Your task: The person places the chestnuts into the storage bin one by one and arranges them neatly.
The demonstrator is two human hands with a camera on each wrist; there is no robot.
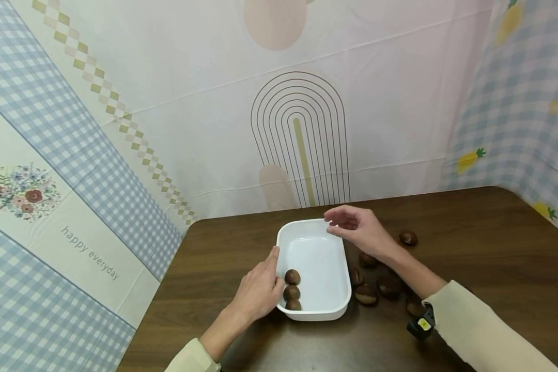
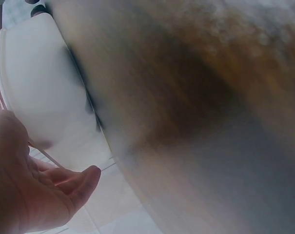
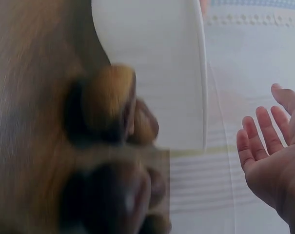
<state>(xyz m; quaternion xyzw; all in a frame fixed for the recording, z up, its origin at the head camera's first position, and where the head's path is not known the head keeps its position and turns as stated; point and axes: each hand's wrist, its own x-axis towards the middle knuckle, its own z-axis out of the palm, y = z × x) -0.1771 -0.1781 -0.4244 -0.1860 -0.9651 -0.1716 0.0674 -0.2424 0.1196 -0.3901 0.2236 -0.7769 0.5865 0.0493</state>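
A deep white rectangular dish (image 1: 319,274) stands on the wooden table, with three chestnuts (image 1: 292,292) in a line along its left inner side. My left hand (image 1: 259,287) holds the dish by its left edge, thumb over the rim and fingers along the outer wall. In the left wrist view that hand (image 2: 45,190) is at the white wall (image 2: 45,87). Over the far right corner of the dish, my right hand (image 1: 360,230) is raised with bent, parted fingers and nothing in them. The right wrist view shows this hand (image 3: 279,151) empty, its fingers spread.
Several loose chestnuts (image 1: 388,287) lie right of the dish, some under my right forearm. One chestnut (image 1: 408,237) sits farther back. A patterned cloth (image 1: 204,103) hangs behind the table's far edge. A small black device (image 1: 420,326) is strapped at my right wrist.
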